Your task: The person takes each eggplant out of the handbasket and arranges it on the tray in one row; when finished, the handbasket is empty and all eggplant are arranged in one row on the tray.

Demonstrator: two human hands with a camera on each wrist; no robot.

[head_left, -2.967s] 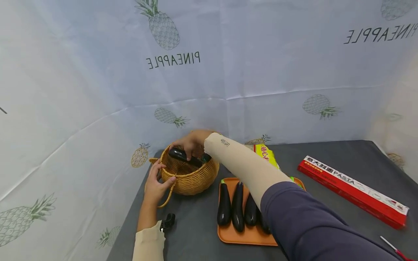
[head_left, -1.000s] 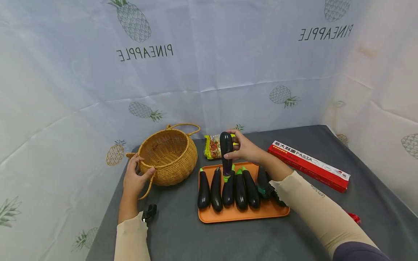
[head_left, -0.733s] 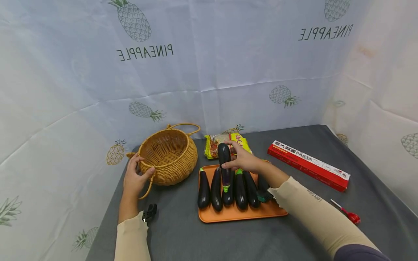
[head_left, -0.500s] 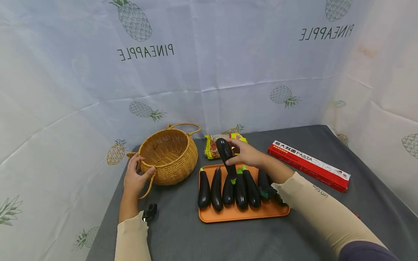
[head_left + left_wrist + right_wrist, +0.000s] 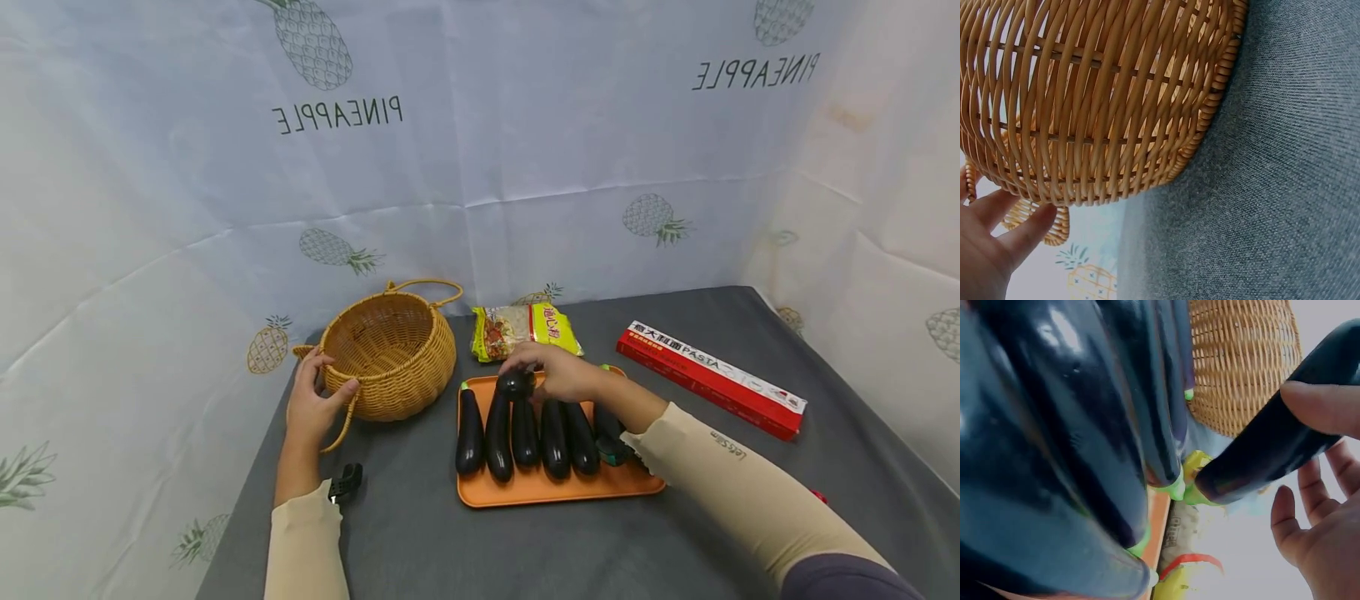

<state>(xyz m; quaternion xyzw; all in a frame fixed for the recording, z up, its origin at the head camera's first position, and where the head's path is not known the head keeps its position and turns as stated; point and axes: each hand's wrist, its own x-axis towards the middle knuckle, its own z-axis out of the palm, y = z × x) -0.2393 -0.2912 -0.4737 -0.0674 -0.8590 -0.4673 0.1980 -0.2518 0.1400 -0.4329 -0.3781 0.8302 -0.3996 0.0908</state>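
Note:
My left hand (image 5: pixel 310 404) holds the wicker basket (image 5: pixel 408 387) at its left rim, fingertips at the edge and thumb on the front side. In the left wrist view, thumb and fingers lie against its woven wall. My right hand (image 5: pixel 562 372) pinches an eggplant (image 5: pixel 515 385) between thumb and fingers, over the back edge of the orange tray (image 5: pixel 480 497). The blunt end points toward the head camera and hides the rest; the right wrist view shows its dark length (image 5: pixel 1272 444) slanting down to the green cap. Several eggplants (image 5: pixel 555 442) lie side by side on the tray.
Behind the tray lies a yellow pasta bag (image 5: pixel 517 331). A long red pasta box (image 5: pixel 708 379) rests at the right. The basket's handle (image 5: pixel 427 283) stands up at the back, near the pineapple-print curtain (image 5: pixel 540 125). A small red thing (image 5: pixel 819 497) shows beside the right sleeve.
My right hand has brought the eggplant out of the basket to above the tray. Since then it has lowered it and tipped its blunt end toward the head camera. The left hand stays at the basket.

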